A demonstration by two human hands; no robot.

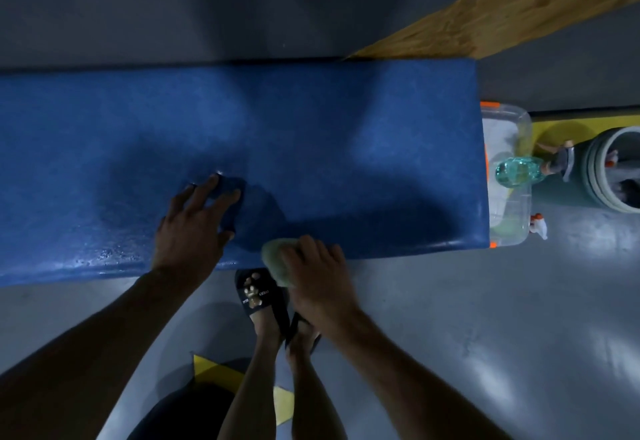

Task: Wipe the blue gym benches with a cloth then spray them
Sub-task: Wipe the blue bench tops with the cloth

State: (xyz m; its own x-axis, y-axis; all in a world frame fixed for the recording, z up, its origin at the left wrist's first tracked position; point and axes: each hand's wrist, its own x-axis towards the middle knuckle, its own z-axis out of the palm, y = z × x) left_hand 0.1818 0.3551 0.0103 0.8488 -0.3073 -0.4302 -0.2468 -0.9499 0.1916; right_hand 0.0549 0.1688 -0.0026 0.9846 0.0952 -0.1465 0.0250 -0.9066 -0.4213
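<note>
Seen from above: a blue padded gym bench (311, 134), serving here as the table, running across the frame from the left edge to just right of centre, its surface glossy with wet patches near the front-left edge. Left hand (194, 225) resting on the table's padding, fingers spread and fairly straight, grip released, fingertips over a darker blue patch that may be a cloth or only shadow; cannot tell which. Right hand (317, 271) at the table's front edge, fingers curled over a pale green cloth (275, 259), grasping it and pressing it against the rim. Below the hands, two bare legs and feet in dark slides (259, 296) standing on a grey floor (485, 335), close to the table. Yellow markings (214, 374) on the floor by the legs. Just beyond the table's right end, a clear plastic tub (509, 176) with orange clips, and a translucent green spray bottle (516, 170) lying across it. Farther right, a round grey-green bucket (609, 176). At the upper right, a slanted wooden plank (502, 6).
</note>
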